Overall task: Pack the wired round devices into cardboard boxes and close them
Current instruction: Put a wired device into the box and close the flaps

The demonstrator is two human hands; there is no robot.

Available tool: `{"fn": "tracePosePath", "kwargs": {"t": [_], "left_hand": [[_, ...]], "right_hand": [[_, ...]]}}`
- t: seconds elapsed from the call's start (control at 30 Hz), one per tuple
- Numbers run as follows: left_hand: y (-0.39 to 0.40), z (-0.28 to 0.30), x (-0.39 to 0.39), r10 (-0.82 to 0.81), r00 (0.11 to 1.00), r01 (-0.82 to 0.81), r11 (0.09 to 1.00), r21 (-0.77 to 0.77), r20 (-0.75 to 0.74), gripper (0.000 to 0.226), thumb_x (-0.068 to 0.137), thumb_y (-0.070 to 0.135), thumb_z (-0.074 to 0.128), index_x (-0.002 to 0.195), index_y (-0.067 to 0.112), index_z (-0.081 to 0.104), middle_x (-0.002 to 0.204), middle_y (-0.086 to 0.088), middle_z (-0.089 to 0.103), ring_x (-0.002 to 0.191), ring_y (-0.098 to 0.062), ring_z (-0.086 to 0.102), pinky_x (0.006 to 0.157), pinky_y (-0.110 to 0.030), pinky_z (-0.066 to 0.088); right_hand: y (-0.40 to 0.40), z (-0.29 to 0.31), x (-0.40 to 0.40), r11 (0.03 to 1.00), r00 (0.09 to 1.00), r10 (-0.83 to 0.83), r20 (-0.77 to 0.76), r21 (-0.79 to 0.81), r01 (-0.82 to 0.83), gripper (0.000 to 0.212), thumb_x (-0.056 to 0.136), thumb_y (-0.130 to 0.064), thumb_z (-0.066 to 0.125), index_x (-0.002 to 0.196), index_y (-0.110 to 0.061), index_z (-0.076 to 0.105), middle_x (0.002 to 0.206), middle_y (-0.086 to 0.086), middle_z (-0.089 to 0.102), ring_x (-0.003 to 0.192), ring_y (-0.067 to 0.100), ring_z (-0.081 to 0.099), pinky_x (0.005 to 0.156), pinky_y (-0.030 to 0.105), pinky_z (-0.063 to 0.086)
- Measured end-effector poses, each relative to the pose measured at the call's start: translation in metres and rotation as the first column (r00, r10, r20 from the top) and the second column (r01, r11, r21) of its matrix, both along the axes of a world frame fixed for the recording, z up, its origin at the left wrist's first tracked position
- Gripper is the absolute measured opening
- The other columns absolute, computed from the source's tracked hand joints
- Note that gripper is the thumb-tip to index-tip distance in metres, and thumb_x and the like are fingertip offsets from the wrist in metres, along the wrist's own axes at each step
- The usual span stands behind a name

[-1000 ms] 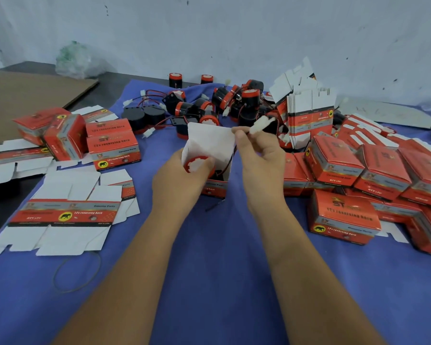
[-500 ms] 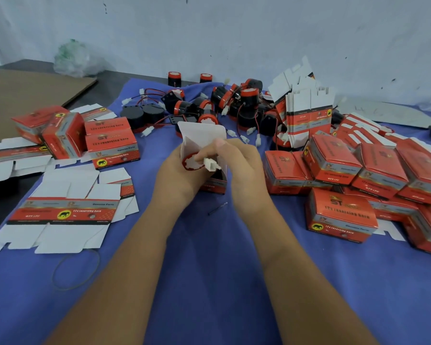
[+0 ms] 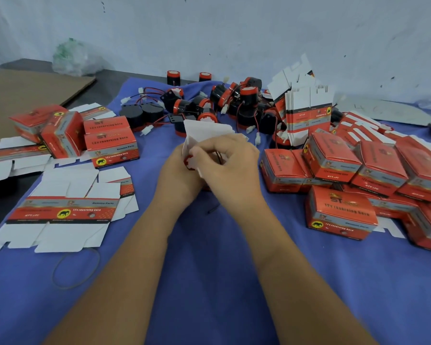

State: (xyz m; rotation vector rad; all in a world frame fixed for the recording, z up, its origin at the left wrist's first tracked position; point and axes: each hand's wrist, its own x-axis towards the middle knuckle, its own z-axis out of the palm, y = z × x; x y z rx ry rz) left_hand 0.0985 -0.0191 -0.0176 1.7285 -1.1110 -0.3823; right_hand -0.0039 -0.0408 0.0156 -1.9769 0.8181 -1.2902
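Note:
An open cardboard box (image 3: 204,131) with white flaps up stands at the middle of the blue cloth. My left hand (image 3: 177,175) grips it from the left side. A red round device (image 3: 188,163) shows in its mouth. My right hand (image 3: 230,165) lies over the opening with curled fingers, pushing the device's wire in; the white plug is hidden. A heap of black and red wired round devices (image 3: 237,100) lies behind the box.
Closed red boxes (image 3: 341,210) crowd the right side, and a few more (image 3: 110,143) sit at left. Flat unfolded cartons (image 3: 60,215) lie at near left, a standing stack of flat cartons (image 3: 309,115) behind right. A rubber band (image 3: 75,270) lies on the cloth. Brown cardboard sheet (image 3: 23,93) at far left.
My right hand brought the white plug down from above the box into its opening and now covers the mouth. My left hand kept its hold on the box.

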Motion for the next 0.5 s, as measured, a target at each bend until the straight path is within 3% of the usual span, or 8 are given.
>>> {"fn": "tracePosePath", "kwargs": {"t": [0.07, 0.13, 0.23, 0.3, 0.4, 0.5], "left_hand": [[0.001, -0.002, -0.003, -0.039, 0.992, 0.034, 0.999, -0.041, -0.120, 0.034, 0.090, 0.024, 0.063, 0.124, 0.021, 0.059, 0.112, 0.007, 0.067, 0.094, -0.002, 0.062, 0.074, -0.013, 0.049], [0.002, -0.002, -0.006, -0.047, 0.988, 0.043, 0.999, -0.030, -0.146, 0.040, 0.089, 0.034, 0.066, 0.127, 0.027, 0.057, 0.115, 0.010, 0.066, 0.104, -0.009, 0.063, 0.086, -0.031, 0.053], [0.004, -0.001, -0.009, -0.041, 0.986, 0.039, 0.999, -0.014, -0.161, 0.037, 0.081, 0.043, 0.070, 0.116, 0.043, 0.056, 0.111, 0.017, 0.066, 0.105, -0.007, 0.062, 0.094, -0.039, 0.052], [0.003, 0.000, -0.008, -0.054, 0.976, 0.053, 0.999, -0.011, -0.209, 0.032, 0.077, 0.039, 0.068, 0.103, 0.051, 0.055, 0.105, 0.021, 0.067, 0.103, -0.004, 0.062, 0.096, -0.042, 0.051], [0.003, 0.003, -0.009, -0.062, 0.961, 0.063, 0.998, -0.008, -0.269, 0.045, 0.069, 0.037, 0.063, 0.112, 0.049, 0.057, 0.111, 0.015, 0.068, 0.108, -0.011, 0.062, 0.098, -0.045, 0.050], [0.002, 0.001, -0.010, -0.058, 0.964, 0.053, 0.998, -0.025, -0.261, 0.047, 0.068, 0.040, 0.061, 0.113, 0.051, 0.054, 0.115, 0.015, 0.067, 0.112, -0.014, 0.061, 0.100, -0.046, 0.048]], "right_hand": [[-0.007, 0.001, -0.004, 0.989, 0.997, 0.016, 0.074, 0.142, -0.027, 0.028, 0.084, -0.010, 0.068, 0.070, -0.033, 0.072, 0.074, -0.026, 0.067, 0.092, 0.003, 0.063, 0.094, 0.040, 0.049], [-0.014, -0.001, -0.008, 0.965, 0.986, 0.048, 0.159, 0.247, -0.087, 0.027, 0.086, -0.006, 0.068, 0.077, -0.031, 0.072, 0.077, -0.016, 0.072, 0.084, 0.002, 0.067, 0.079, 0.025, 0.055], [-0.019, -0.003, -0.011, 0.924, 0.961, 0.027, 0.274, 0.361, -0.128, 0.020, 0.088, -0.003, 0.067, 0.088, -0.022, 0.073, 0.089, -0.003, 0.074, 0.086, 0.008, 0.070, 0.068, 0.017, 0.054], [-0.022, -0.005, -0.011, 0.922, 0.949, -0.019, 0.316, 0.373, -0.106, 0.020, 0.087, -0.003, 0.068, 0.088, -0.022, 0.072, 0.093, 0.000, 0.074, 0.092, 0.010, 0.069, 0.077, 0.022, 0.056], [-0.025, -0.008, -0.010, 0.945, 0.947, -0.062, 0.316, 0.325, -0.047, 0.021, 0.088, -0.004, 0.068, 0.089, -0.025, 0.071, 0.095, -0.002, 0.073, 0.099, 0.010, 0.067, 0.091, 0.029, 0.054], [-0.026, -0.014, -0.007, 0.980, 0.981, -0.113, 0.159, 0.179, 0.084, 0.022, 0.088, -0.007, 0.068, 0.094, -0.028, 0.071, 0.094, -0.011, 0.071, 0.102, 0.006, 0.063, 0.100, 0.036, 0.047]]}}
